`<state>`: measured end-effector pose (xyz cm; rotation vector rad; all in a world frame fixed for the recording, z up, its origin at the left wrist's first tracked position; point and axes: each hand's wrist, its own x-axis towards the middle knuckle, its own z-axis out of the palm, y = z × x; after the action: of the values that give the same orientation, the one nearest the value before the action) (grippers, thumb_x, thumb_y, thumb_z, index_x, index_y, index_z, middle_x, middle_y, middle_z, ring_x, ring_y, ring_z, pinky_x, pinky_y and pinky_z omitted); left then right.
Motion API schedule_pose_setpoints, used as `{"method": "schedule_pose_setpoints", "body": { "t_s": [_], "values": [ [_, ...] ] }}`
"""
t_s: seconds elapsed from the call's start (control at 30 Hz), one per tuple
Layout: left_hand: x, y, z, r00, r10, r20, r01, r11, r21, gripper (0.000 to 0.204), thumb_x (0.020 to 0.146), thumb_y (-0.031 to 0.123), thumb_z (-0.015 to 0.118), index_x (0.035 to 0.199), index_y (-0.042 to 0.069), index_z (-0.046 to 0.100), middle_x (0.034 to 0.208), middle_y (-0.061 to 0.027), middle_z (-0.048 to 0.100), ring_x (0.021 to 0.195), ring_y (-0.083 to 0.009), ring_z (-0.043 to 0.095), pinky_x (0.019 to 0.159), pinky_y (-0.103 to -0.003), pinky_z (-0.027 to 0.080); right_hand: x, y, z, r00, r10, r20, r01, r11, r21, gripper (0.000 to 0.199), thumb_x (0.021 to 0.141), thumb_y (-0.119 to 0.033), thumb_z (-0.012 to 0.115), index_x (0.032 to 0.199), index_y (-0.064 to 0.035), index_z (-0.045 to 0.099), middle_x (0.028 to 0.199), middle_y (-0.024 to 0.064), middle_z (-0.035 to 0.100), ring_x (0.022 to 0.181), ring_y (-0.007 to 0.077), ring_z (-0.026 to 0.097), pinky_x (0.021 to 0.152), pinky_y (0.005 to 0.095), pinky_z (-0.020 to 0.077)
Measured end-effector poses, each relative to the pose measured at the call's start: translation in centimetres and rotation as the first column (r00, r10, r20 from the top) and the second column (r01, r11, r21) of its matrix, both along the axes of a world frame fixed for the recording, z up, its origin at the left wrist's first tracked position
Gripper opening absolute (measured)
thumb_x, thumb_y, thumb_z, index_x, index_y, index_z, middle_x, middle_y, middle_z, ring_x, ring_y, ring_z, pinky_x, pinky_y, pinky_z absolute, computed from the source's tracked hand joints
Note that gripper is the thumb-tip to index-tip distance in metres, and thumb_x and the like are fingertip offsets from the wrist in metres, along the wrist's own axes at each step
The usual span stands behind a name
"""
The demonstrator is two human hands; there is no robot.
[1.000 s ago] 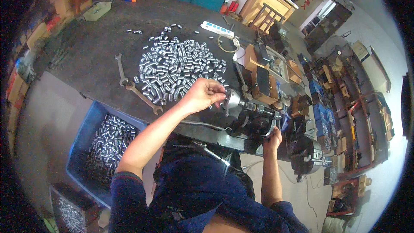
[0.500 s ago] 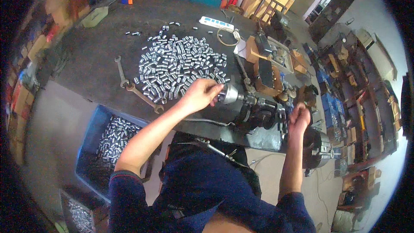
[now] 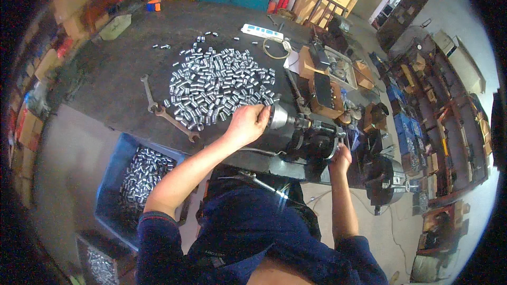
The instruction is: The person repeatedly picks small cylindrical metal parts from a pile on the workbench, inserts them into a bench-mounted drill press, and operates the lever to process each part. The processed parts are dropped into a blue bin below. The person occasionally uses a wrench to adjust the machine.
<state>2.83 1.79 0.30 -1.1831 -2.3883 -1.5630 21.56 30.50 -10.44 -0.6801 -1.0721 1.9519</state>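
Note:
My left hand [image 3: 248, 125] is closed in a pinch at the open face of a silver cone-shaped chuck [image 3: 280, 116] on a small dark bench machine [image 3: 317, 145]. What its fingertips hold, if anything, is hidden. At the machine's right end, my right hand [image 3: 341, 159] is closed at a handle by a round, bright-rimmed part; the fingers are partly hidden. Beyond my left hand, a broad pile of short shiny metal sleeves [image 3: 219, 76] covers part of the dark bench.
Two open-end wrenches [image 3: 171, 120] lie left of the pile. A blue bin [image 3: 108, 190] of sleeves stands below the bench's edge. Behind the machine are a power strip [image 3: 262, 31] and wooden boxes [image 3: 323, 106]. A dark chuck-like unit [image 3: 384, 179] sits at the right; shelves [image 3: 443, 126] lie beyond.
My right hand has come left and nearer to me, onto the machine's right end. My left hand stays at the chuck, shifted slightly. The view has tilted a little.

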Motion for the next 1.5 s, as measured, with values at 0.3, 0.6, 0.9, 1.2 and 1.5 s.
{"method": "schedule_pose_setpoints", "body": {
  "t_s": [0.3,0.6,0.9,1.2,1.5],
  "values": [
    [-0.1,0.4,-0.8,0.999,0.023,-0.033,-0.021,0.999,0.049,0.030,0.083,0.021,0.046,0.064,-0.002,0.050,0.047,-0.0165,0.041,0.039,-0.0240,0.040,0.042,-0.035,0.031,1.8,-4.8,12.0,0.995,0.075,-0.073,-0.057,0.971,0.233,0.025,0.085,-0.023,0.041,0.066,-0.0068,0.044,0.051,-0.0024,0.032,0.038,0.0057,0.025,0.033,0.0195,0.0202],
    [0.0,0.4,-0.3,0.998,0.055,0.041,-0.056,0.998,0.022,0.033,0.080,0.023,0.048,0.057,-0.001,0.050,0.051,-0.0201,0.047,0.048,-0.0351,0.050,0.045,-0.041,0.037,2.9,-3.6,4.6,0.998,-0.037,0.048,0.028,0.984,0.178,0.023,0.081,-0.022,0.043,0.064,-0.0072,0.046,0.051,-0.0029,0.036,0.040,0.0052,0.030,0.034,0.0200,0.0230],
    [-0.7,-0.4,1.1,0.999,0.003,0.051,0.000,0.998,-0.062,0.034,0.080,0.025,0.049,0.057,-0.001,0.051,0.049,-0.0181,0.047,0.047,-0.0331,0.049,0.046,-0.040,0.036,-6.7,5.3,3.8,0.978,-0.179,0.112,0.064,0.756,0.651,0.014,0.075,-0.014,0.047,0.068,-0.0048,0.055,0.057,-0.0001,0.049,0.046,0.0081,0.042,0.041,0.0217,0.0319],
    [-1.2,-1.5,-0.1,0.985,-0.092,0.146,0.098,0.995,-0.036,0.033,0.086,0.024,0.043,0.068,-0.002,0.052,0.048,-0.0035,0.044,0.046,-0.0102,0.041,0.044,-0.029,0.034,1.2,-4.7,11.2,0.982,-0.032,-0.184,0.093,0.938,0.333,0.023,0.082,-0.022,0.043,0.065,-0.0059,0.045,0.053,-0.0024,0.033,0.042,0.0053,0.029,0.036,0.0176,0.0232],
    [-2.3,-4.9,-0.2,0.904,-0.062,0.424,0.064,0.998,0.011,0.035,0.086,0.028,0.042,0.065,0.001,0.048,0.052,0.0002,0.045,0.042,-0.0059,0.040,0.037,-0.020,0.032,-2.0,1.7,-0.1,0.968,-0.144,0.204,0.092,0.966,0.243,0.017,0.076,-0.018,0.049,0.065,-0.0072,0.054,0.056,-0.0016,0.045,0.050,0.0086,0.040,0.042,0.0232,0.0313]
  ]
}}
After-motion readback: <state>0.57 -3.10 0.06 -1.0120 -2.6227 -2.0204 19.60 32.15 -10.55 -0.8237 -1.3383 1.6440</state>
